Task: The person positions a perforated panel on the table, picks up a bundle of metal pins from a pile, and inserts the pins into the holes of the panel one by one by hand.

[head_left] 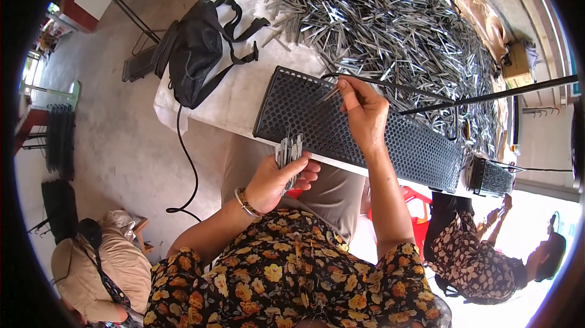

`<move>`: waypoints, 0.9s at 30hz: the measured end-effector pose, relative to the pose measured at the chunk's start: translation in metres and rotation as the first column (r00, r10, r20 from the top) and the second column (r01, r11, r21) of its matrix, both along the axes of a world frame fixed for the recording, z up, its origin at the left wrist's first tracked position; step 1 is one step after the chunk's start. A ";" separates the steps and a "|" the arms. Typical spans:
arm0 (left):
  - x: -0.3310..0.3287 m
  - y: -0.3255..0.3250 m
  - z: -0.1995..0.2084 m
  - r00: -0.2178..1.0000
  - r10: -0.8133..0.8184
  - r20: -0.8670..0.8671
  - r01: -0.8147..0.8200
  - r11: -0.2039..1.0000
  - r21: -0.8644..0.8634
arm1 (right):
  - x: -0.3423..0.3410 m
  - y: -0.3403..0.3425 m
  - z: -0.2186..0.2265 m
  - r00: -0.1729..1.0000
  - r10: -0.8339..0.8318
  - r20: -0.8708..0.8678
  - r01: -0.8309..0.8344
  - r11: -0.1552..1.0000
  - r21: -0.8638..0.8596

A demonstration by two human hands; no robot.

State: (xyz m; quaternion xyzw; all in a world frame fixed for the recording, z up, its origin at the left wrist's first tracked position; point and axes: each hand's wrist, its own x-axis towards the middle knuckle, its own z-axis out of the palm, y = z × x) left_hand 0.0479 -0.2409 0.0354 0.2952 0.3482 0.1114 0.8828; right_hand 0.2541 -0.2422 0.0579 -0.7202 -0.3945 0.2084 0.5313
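Hands [268, 183] [367, 118] hold slender, shiny strips [289, 156] by a black, perforated panel [332, 130].

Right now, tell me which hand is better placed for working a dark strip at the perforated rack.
Probably the right hand: it is over the perforated rack, pinching thin strips. The left hand, by the rack's near edge, is occupied with a bundle of strips.

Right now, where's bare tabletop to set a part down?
White table cover is bare between the black bag and left end of the black perforated panel. Crowded: metal strips heaped behind it, right hand over it, left hand in front.
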 end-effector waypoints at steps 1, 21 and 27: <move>0.000 0.001 0.001 1.000 0.003 -0.002 -0.003 1.000 0.001 | 0.000 0.000 0.000 1.000 0.003 -0.002 -0.003 1.000 0.001; 0.009 0.015 -0.002 0.990 0.139 -0.011 -0.137 0.984 0.114 | -0.013 -0.031 0.005 0.910 0.324 -0.258 -0.356 0.930 -0.091; 0.014 0.011 -0.003 0.968 0.250 0.033 -0.250 0.968 0.009 | -0.016 -0.031 0.003 0.890 0.288 -0.353 -0.315 0.949 -0.019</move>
